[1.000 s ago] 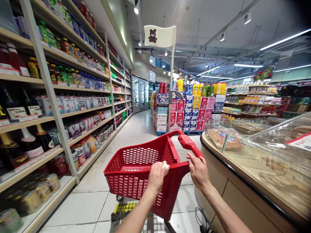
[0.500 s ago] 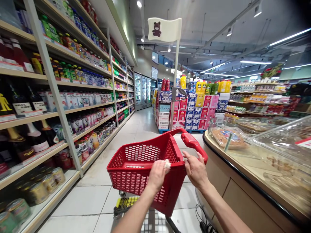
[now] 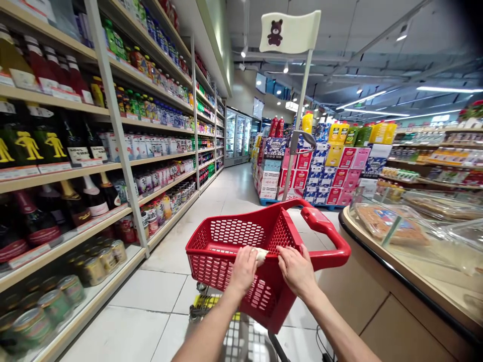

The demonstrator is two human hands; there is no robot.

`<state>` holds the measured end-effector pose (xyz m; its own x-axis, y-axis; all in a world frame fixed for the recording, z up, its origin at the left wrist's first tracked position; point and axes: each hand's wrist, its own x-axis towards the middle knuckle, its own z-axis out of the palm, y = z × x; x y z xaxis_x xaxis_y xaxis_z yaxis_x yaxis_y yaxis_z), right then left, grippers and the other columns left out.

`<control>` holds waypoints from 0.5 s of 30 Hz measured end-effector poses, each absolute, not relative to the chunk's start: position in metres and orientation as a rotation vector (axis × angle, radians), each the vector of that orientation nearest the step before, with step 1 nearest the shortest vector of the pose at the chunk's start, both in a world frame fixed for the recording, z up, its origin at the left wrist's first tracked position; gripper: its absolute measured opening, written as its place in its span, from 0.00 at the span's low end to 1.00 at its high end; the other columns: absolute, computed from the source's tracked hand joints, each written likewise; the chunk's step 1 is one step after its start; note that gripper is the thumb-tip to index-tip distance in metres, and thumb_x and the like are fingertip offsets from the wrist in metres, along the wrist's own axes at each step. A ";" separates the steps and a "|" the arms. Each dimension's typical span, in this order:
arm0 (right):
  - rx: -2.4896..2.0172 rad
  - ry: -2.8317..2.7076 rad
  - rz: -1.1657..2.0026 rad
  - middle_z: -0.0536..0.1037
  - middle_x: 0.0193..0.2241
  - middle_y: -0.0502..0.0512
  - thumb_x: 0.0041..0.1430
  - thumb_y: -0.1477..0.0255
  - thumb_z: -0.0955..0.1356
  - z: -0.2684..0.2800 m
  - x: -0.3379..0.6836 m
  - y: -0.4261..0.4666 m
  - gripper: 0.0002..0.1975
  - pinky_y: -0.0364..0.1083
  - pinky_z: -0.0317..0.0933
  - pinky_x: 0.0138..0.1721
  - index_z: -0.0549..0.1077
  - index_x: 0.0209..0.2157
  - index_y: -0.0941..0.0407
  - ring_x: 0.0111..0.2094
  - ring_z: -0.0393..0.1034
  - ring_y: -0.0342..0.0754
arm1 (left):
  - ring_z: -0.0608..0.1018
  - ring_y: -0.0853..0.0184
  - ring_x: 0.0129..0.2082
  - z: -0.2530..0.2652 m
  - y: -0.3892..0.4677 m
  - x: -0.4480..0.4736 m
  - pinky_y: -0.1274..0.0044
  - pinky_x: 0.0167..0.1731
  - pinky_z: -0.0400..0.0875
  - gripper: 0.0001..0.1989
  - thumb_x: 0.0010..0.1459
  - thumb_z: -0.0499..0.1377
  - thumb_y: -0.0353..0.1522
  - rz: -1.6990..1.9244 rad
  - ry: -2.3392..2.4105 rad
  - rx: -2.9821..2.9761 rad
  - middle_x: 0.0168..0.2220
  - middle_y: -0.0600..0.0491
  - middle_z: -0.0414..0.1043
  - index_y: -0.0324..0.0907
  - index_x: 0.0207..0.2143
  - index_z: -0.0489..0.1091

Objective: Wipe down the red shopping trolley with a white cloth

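Note:
A red plastic shopping cart [image 3: 226,254] with hexagonal holes stands side-on before me, its basket to the left and its handle [image 3: 332,241] to the right. My left hand [image 3: 244,266] is closed around a crumpled white wipe [image 3: 260,255] at the basket's near rim; whether it is paper or cloth I cannot make out. Just to the right, my right hand [image 3: 296,267] has its fingers curled over the same rim, left of the handle. The hands are a short gap apart. What lies under the right fingers is hidden.
Shelves [image 3: 162,196] of bottles and cans line the left. On the right curves a display counter [image 3: 362,241] with packaged food, close to the cart handle. Stacked drink cartons [image 3: 320,171] stand ahead. A bear flag [image 3: 290,32] rises on a pole; cables lie by the counter.
My right hand has moved from beside the handle leftward along the rim, nearer my left hand, and its fingers have curled. The left hand keeps the wipe. The view has shifted leftward.

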<state>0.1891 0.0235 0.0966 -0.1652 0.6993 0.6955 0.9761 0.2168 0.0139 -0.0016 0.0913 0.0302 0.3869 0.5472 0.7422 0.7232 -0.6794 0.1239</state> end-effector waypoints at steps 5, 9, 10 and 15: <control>-1.551 -1.976 -0.635 0.75 0.39 0.52 0.57 0.74 0.57 0.089 0.191 0.024 0.16 0.54 0.44 0.52 0.69 0.43 0.54 0.41 0.66 0.49 | 0.68 0.60 0.46 0.027 0.099 -0.045 0.62 0.46 0.65 0.13 0.60 0.44 0.33 -1.185 -1.227 -2.344 0.42 0.47 0.67 0.41 0.44 0.62; -1.584 -1.901 -0.632 0.76 0.37 0.52 0.57 0.72 0.57 0.086 0.183 0.022 0.14 0.55 0.39 0.54 0.70 0.41 0.54 0.41 0.66 0.48 | 0.68 0.61 0.44 0.027 0.096 -0.048 0.63 0.44 0.65 0.12 0.60 0.43 0.32 -1.150 -1.239 -2.354 0.41 0.48 0.67 0.41 0.43 0.62; -1.585 -1.898 -0.625 0.76 0.36 0.52 0.58 0.72 0.57 0.085 0.179 0.022 0.14 0.55 0.38 0.54 0.71 0.40 0.54 0.41 0.66 0.48 | 0.68 0.63 0.43 0.028 0.094 -0.039 0.65 0.44 0.66 0.12 0.60 0.44 0.32 -1.134 -1.222 -2.379 0.41 0.49 0.67 0.41 0.42 0.63; -1.534 -1.963 -0.597 0.76 0.38 0.52 0.57 0.73 0.57 0.080 0.176 0.019 0.14 0.52 0.39 0.55 0.72 0.39 0.54 0.42 0.66 0.48 | 0.69 0.66 0.39 0.030 0.094 -0.033 0.70 0.41 0.67 0.10 0.59 0.46 0.33 -1.091 -1.184 -2.438 0.38 0.51 0.67 0.43 0.39 0.64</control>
